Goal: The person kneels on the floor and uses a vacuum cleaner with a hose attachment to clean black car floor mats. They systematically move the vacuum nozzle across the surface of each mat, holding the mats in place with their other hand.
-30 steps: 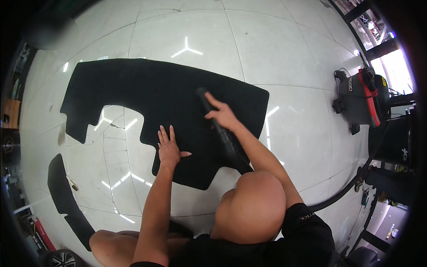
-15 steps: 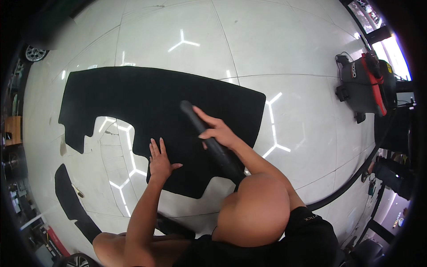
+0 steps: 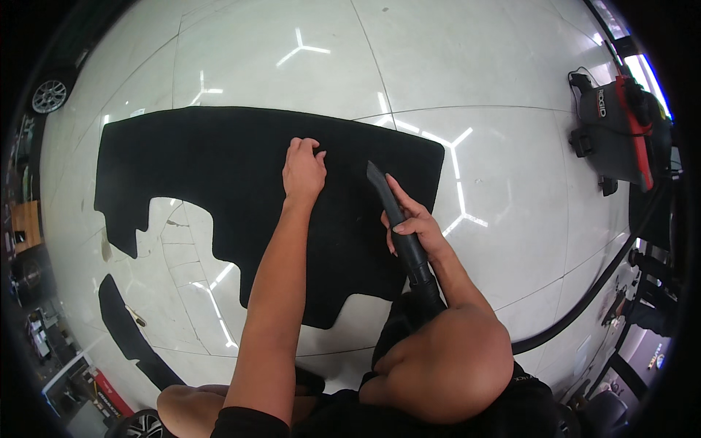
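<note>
A large black floor mat (image 3: 219, 157) with cut-out notches lies flat on the glossy white floor. My left hand (image 3: 302, 171) presses palm down on the mat near its far edge, fingers slightly apart. My right hand (image 3: 413, 228) grips a black vacuum nozzle (image 3: 391, 208), whose angled tip rests on the mat just right of my left hand. The nozzle runs back toward my bent right knee (image 3: 445, 361), which hides its lower end.
A grey and red shop vacuum (image 3: 621, 128) stands at the right, and its black hose (image 3: 584, 299) curves across the floor toward me. A narrow black mat strip (image 3: 128, 328) lies at lower left. A car wheel (image 3: 48, 95) shows at far upper left.
My left hand slid forward across the mat to its far edge. The nozzle in my right hand shifted right and now points farther up the mat.
</note>
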The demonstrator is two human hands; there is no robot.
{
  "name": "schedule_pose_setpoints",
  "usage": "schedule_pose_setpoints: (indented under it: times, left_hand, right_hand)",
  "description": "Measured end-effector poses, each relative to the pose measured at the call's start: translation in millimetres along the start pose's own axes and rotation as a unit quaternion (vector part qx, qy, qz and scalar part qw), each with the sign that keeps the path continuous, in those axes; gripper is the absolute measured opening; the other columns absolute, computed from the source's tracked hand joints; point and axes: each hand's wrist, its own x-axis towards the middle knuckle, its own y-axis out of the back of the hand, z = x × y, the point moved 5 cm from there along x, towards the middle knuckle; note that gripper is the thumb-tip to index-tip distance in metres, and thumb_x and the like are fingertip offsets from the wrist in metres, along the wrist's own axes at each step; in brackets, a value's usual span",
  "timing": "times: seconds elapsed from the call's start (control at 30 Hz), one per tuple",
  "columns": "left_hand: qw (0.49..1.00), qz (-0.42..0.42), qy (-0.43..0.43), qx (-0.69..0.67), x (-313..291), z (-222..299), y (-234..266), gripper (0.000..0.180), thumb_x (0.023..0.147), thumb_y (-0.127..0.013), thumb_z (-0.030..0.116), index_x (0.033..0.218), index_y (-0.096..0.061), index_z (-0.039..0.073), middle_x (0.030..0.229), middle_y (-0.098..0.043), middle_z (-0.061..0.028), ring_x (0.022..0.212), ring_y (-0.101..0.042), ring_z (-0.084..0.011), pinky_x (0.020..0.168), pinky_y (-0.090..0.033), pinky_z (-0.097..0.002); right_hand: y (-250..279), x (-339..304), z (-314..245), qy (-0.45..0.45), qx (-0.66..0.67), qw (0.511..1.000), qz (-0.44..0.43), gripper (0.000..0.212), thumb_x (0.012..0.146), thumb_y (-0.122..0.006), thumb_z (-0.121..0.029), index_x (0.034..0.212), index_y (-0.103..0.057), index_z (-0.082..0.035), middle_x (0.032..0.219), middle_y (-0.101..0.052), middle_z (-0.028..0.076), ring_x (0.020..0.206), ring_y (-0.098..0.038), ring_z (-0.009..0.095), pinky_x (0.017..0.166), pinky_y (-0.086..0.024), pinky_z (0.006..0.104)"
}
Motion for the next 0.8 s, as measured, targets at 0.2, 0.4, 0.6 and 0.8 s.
schedule_pose_setpoints:
  times: [0.2,0.4,0.6,0.8]
  left_hand:
    - [0.999,0.01,0.033,-0.015,9,-3,-11,0.015,0.097,-0.081,0.018,0.101,-0.073,0.006,0.102,-0.066,-0.0093,0.097,-0.068,-0.0312,0.085,-0.056,-0.0455]
    - [0.997,0.008,0.07,-0.017,16,-11,-16,0.018,0.098,-0.081,0.021,0.094,-0.075,0.005,0.094,-0.067,-0.0086,0.087,-0.069,-0.0292,0.08,-0.055,-0.0432]
    - [0.977,0.011,0.135,-0.164,13,-22,-6,0.022,0.101,-0.081,0.023,0.097,-0.077,0.001,0.083,-0.07,-0.0058,0.073,-0.063,-0.0164,0.073,-0.052,-0.0345]
    - [0.921,-0.028,0.184,-0.341,-23,-7,1,0.019,0.107,-0.076,0.019,0.098,-0.074,0.002,0.083,-0.062,0.0058,0.077,-0.051,-0.0048,0.071,-0.043,-0.0261]
  right_hand:
    - [9,1,6,0.004,0.016,1.0,-0.003,0.114,0.076,-0.068,0.0,0.179,-0.023,-0.022,0.106,-0.062,0.016,0.066,-0.074,0.026,0.064,-0.064,0.036]
    - [13,3,7,0.009,0.02,1.0,-0.006,0.112,0.078,-0.067,-0.001,0.179,-0.023,-0.022,0.105,-0.062,0.015,0.066,-0.074,0.026,0.064,-0.064,0.0361]
    - [15,6,10,0.005,0.03,1.0,-0.005,0.11,0.08,-0.066,0.001,0.179,-0.023,-0.023,0.104,-0.063,0.015,0.066,-0.073,0.026,0.063,-0.063,0.0364]
    - [15,12,19,-0.006,0.068,0.997,-0.025,0.11,0.08,-0.066,0.0,0.179,-0.023,-0.025,0.104,-0.062,0.016,0.064,-0.073,0.027,0.062,-0.063,0.037]
